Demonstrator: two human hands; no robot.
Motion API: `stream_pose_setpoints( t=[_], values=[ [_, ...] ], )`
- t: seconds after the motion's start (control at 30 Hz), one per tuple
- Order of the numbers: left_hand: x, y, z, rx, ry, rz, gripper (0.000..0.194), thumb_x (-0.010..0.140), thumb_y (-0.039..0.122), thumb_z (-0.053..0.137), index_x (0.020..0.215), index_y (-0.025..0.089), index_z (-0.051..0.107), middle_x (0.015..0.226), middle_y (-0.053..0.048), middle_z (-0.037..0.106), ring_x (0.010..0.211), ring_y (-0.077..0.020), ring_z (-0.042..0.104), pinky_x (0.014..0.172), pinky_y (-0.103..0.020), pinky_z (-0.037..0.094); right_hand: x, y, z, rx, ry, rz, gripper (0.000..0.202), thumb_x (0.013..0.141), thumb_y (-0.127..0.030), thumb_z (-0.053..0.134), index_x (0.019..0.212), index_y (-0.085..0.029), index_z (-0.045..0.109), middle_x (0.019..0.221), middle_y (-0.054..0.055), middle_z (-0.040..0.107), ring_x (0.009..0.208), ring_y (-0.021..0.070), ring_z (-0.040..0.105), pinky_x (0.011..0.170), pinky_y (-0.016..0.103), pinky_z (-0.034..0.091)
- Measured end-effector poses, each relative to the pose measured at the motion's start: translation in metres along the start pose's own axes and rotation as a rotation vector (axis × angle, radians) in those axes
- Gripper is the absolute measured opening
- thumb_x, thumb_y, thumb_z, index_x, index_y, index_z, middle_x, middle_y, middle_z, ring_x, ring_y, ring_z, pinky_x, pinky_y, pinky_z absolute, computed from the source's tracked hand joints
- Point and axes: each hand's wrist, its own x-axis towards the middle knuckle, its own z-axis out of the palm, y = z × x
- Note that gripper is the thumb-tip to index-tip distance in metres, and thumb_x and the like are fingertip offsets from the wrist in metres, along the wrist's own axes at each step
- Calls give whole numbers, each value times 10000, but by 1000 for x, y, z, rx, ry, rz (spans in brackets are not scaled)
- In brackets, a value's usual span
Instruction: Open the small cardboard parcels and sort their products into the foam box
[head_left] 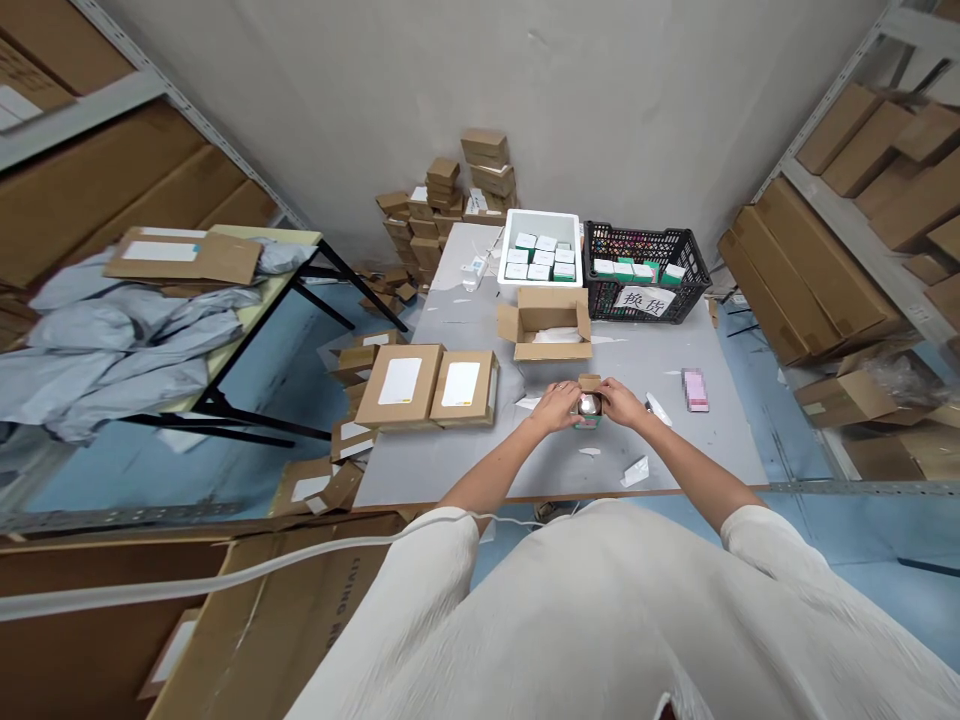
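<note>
Head view: left hand [557, 406], right hand [621, 405], grip clasping small box [587, 422] from both sides, likely steadying it; carton [553, 351] on far side, within reach.

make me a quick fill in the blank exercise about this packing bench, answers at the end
The top of the small box between the left hand and right hand is ____, not closed.
As pictured, the white bin stands to the ____ of the crate.
The pink item lies nearer the ____ hand.
The crate's colour is ____.

Missing words: open; left; right; black.
</note>
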Motion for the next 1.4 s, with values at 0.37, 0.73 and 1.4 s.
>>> stream_pose_setpoints(
  t=[0.37,0.73,1.4],
  values=[
    [-7,6,5,-23,36,-60,308,813,316,915,959,248,652,1511,-116,652,1371,-372,537,1136,-540,409,11,-42,-9,-192,-102,170,297,1046,-332,582,1264,-211,743,1329,168,730,1205,328,675,991,402,522],
    [-8,8,-1,-58,1,-90,376,826,297,856,1129,246,639,1124,-86,729,1119,-336,652,992,-460,495,37,-78,-19,-259,-220,329,244,907,-270,750,1140,-215,794,1137,176,809,1205,344,710,1007,425,477],
    [-8,11,-4,-70,19,-145,1028,792,335,875,1672,282,348,1439,-123,702,1300,-399,641,1072,-472,480,-4,-67,-89,23,323,112,253,914,-385,619,1101,-220,576,982,88,697,853,273,637,771,346,436]
  ],
)
